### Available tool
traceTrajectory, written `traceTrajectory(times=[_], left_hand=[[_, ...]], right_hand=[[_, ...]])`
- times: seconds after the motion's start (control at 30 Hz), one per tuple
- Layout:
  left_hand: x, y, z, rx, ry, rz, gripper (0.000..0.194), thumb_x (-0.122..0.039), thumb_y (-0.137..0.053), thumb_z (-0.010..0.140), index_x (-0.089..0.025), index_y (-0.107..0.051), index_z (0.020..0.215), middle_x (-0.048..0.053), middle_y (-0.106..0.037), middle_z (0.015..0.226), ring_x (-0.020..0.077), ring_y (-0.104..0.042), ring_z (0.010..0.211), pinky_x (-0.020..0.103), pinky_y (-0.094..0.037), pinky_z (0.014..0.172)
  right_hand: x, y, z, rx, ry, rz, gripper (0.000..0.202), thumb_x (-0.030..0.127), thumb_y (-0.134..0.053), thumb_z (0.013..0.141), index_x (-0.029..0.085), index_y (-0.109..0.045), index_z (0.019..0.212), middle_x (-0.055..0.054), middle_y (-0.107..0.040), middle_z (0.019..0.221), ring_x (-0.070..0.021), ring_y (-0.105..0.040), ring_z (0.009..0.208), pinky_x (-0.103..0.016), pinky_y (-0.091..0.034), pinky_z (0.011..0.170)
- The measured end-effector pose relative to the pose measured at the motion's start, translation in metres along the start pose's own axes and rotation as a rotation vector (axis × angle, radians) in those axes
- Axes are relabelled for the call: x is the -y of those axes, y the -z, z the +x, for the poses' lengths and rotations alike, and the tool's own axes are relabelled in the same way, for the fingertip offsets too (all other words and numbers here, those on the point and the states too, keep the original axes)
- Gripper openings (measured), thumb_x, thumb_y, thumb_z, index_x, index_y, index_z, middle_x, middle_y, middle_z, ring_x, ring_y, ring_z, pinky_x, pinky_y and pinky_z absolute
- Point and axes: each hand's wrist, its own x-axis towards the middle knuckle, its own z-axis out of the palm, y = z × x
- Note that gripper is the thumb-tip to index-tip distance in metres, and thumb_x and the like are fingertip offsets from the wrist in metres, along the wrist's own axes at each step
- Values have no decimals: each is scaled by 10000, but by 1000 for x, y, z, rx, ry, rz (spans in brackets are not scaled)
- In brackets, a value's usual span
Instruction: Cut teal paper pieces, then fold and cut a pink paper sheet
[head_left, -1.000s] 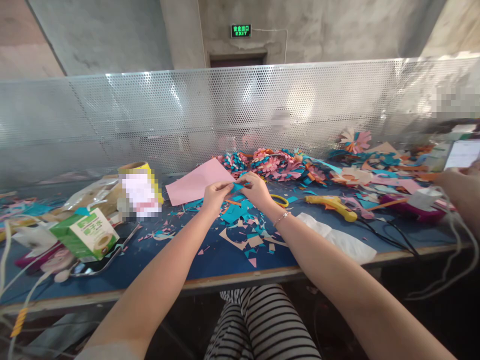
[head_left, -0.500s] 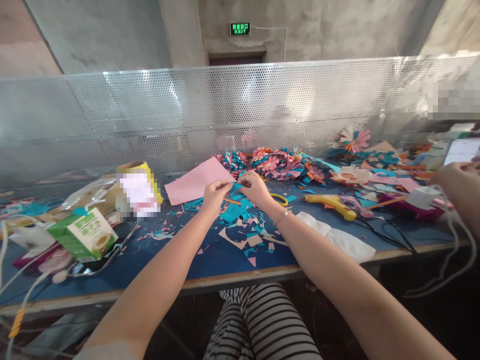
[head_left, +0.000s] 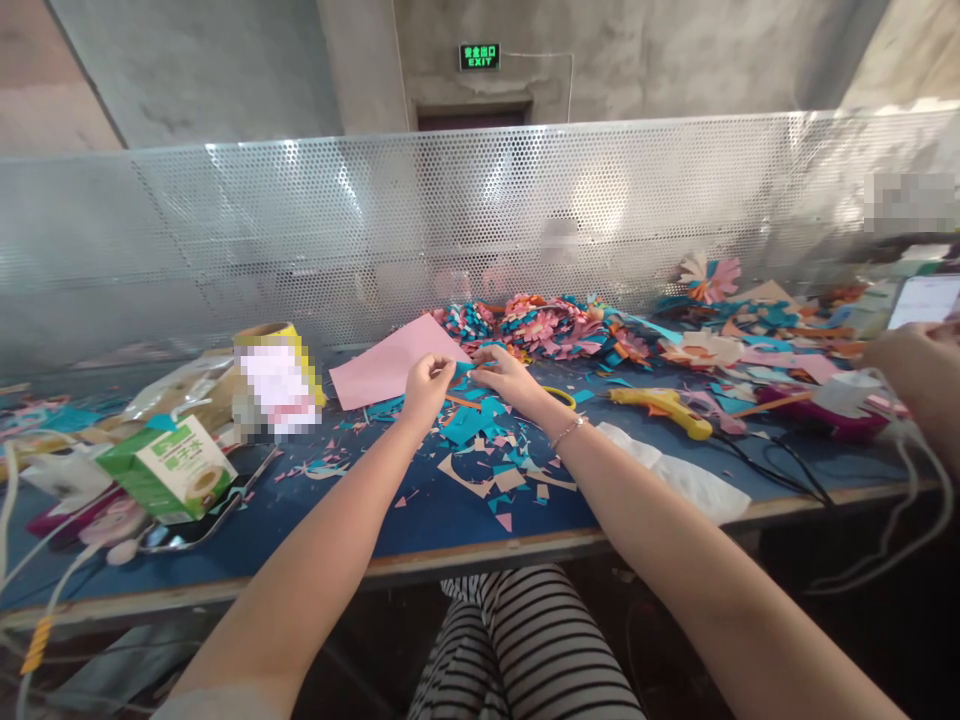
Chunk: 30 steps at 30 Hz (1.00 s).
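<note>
Between my two hands is a small piece of blue paper [head_left: 465, 368], held above the table. My left hand [head_left: 429, 388] pinches its left side with thumb and finger. The fingers of my right hand [head_left: 507, 380] are closed on its right side and hide part of it. Just behind my left hand lies a pink paper sheet [head_left: 394, 360]. Blue paper scraps [head_left: 472, 425] are scattered under my hands, with an orange strip among them. Scissors with a yellow handle [head_left: 561, 398] lie partly hidden beside my right wrist.
Paper flowers [head_left: 547, 325] are heaped along the perforated metal screen [head_left: 300, 230]. A yellow glue gun [head_left: 664, 410] and a white plastic bag [head_left: 675, 470] lie on the right. On the left stands a green drink carton [head_left: 169, 468]. Another person's hand [head_left: 911, 360] shows at the far right.
My left hand has moved slightly left and down, and my right hand has lowered a little. The gap between my fingers is wider, and the blue paper shows between them.
</note>
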Motion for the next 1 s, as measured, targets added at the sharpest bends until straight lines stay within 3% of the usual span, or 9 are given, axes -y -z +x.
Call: traceTrajectory(times=[0.2,0.4,0.73,1.0], left_hand=[[1,2,0,67,-93,248,160,-316,-605,706,-162,-576,733,19,-602,717,157,-596,689,310,-496,706],[12,2,2,79,-48,115,216,-334,-650,678,-150,-602,779,34,-628,750,166,-615,724,315,-513,707],[1,-1,0,72,172,-33,286,-257,-765,535,-132,-611,742,30,-656,654,172,-629,643,359,-509,716],[0,0,-2,137,166,5,270,-283,-751,546,-133,-623,730,30,-650,679,164,-616,662,335,-491,717]], right_hand=[[12,-1,-1,65,-150,238,212,345,-634,679,158,-592,770,-25,-629,729,-127,-592,664,-262,-496,638],[14,0,-1,-4,-210,250,204,317,-682,606,151,-613,703,18,-581,586,-92,-518,529,-238,-450,539],[3,-1,2,-41,-221,347,289,349,-737,519,142,-605,672,38,-545,545,-69,-465,495,-224,-405,512],[7,3,1,15,-219,324,270,353,-747,517,139,-620,623,40,-526,512,-73,-470,481,-236,-419,522]])
